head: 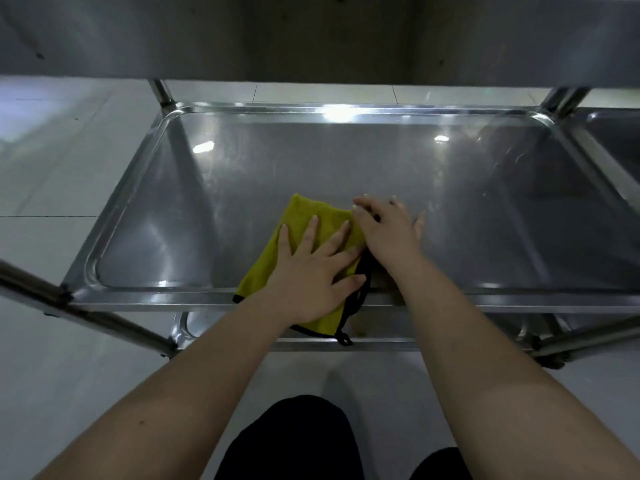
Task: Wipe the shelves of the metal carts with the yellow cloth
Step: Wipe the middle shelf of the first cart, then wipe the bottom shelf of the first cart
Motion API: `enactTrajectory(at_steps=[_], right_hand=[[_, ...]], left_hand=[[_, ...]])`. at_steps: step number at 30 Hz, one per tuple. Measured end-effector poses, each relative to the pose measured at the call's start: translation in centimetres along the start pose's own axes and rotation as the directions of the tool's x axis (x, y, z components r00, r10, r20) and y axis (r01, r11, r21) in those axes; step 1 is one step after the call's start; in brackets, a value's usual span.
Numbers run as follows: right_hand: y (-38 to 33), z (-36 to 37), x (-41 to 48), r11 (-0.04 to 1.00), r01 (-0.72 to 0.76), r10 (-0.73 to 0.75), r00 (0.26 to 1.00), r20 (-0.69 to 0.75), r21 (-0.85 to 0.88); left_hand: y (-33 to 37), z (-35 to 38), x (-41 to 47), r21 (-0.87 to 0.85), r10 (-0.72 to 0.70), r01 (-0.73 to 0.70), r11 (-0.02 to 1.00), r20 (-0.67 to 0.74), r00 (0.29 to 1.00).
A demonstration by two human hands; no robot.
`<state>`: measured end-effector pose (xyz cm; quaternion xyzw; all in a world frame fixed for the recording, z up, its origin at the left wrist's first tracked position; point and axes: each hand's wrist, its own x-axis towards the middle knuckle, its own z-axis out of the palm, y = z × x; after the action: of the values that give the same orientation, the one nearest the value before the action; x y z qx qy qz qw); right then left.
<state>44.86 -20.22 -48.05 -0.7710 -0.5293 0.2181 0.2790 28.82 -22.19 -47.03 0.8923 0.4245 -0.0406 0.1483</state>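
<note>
Two bare forearms reach in from the near edge, with no sleeves, watch, bracelet or rings showing. The left hand (pixel 311 271) and the right hand (pixel 388 233) are ungloved, and their fingernails are short and plain. At the near edge, between the arms, dark black clothing (pixel 294 441) covers the person's legs, with a second patch further right.

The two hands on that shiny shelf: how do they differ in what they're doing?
The left hand lies flat with fingers spread on the middle of the yellow cloth, while the right hand sits at the cloth's right edge, partly on bare metal. The left hand is nearer the front rim of the shelf; the right hand reaches farther in. Both are open, palm down, gripping nothing.
</note>
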Motion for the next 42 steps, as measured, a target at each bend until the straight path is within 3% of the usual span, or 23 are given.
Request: enactTrajectory(at_steps=[2, 4, 7, 9, 15, 17, 21, 24, 29, 34, 36, 38, 40, 42], right_hand=[[-1.1, 0.3, 1.3, 0.999, -0.001, 0.003, 0.999, 0.048, -0.045], [-2.8, 1.2, 2.3, 0.991, 0.091, -0.075, 0.985, 0.154, -0.098], [-5.2, 3.2, 2.5, 0.965, 0.223, -0.18, 0.947, 0.267, -0.141], [-6.3, 4.0, 2.3, 0.968, 0.229, -0.2, 0.952, 0.233, -0.105], [-6.6, -0.4, 1.0, 0.932, 0.351, -0.36, 0.925, 0.118, 0.087], [-5.9, -4.1, -0.8, 0.903, 0.409, -0.415, 0.909, 0.023, 0.132], [-1.7, -11.4, -5.3, 0.863, 0.424, -0.367, 0.9, -0.236, 0.276], [2.7, -14.7, -9.5, 0.818, 0.41, -0.312, 0.906, -0.288, 0.404], [8.8, -17.2, -16.2, 0.78, 0.384, -0.195, 0.9, -0.39, 0.494], [13.3, -17.4, -20.9, 0.763, 0.396, -0.156, 0.88, -0.448, 0.512], [15.6, -16.3, -22.0, 0.765, 0.35, -0.122, 0.903, -0.412, 0.541], [18.7, -14.1, -22.8, 0.784, 0.254, -0.051, 0.936, -0.349, 0.566], [22.0, -11.2, -23.4, 0.815, 0.132, 0.025, 0.965, -0.262, 0.564], [25.4, -8.0, -23.7, 0.844, 0.01, 0.096, 0.981, -0.169, 0.537]], left_hand=[[-1.2, -0.5, -0.4, -0.259, -0.026, -0.002, 0.966, -0.106, 0.994], [-2.7, -0.8, -1.4, -0.502, -0.14, -0.026, 0.865, -0.291, 0.947], [-4.3, -0.4, -2.9, -0.544, -0.329, 0.039, 0.838, -0.447, 0.831], [-4.7, -0.1, -3.3, -0.57, -0.404, 0.087, 0.817, -0.458, 0.792], [-4.6, -0.9, -2.3, -0.714, -0.455, 0.114, 0.691, -0.307, 0.836], [-4.0, -1.8, -2.0, -0.748, -0.428, 0.092, 0.657, -0.27, 0.862], [-0.6, -4.3, -1.4, -0.662, -0.295, -0.045, 0.748, -0.393, 0.871], [3.9, -4.8, -1.2, -0.635, -0.168, -0.208, 0.744, -0.48, 0.861], [10.4, -1.9, -2.7, -0.598, -0.029, -0.419, 0.684, -0.596, 0.803], [13.8, 2.3, -4.2, -0.454, 0.161, -0.605, 0.654, -0.698, 0.698], [14.3, 4.9, -4.1, -0.467, 0.225, -0.598, 0.652, -0.634, 0.74], [14.1, 8.5, -3.7, -0.596, 0.237, -0.484, 0.641, -0.446, 0.863], [13.3, 12.8, -2.9, -0.623, 0.247, -0.345, 0.702, -0.241, 0.939], [12.3, 16.9, -2.0, -0.583, 0.254, -0.246, 0.774, -0.071, 0.965]])
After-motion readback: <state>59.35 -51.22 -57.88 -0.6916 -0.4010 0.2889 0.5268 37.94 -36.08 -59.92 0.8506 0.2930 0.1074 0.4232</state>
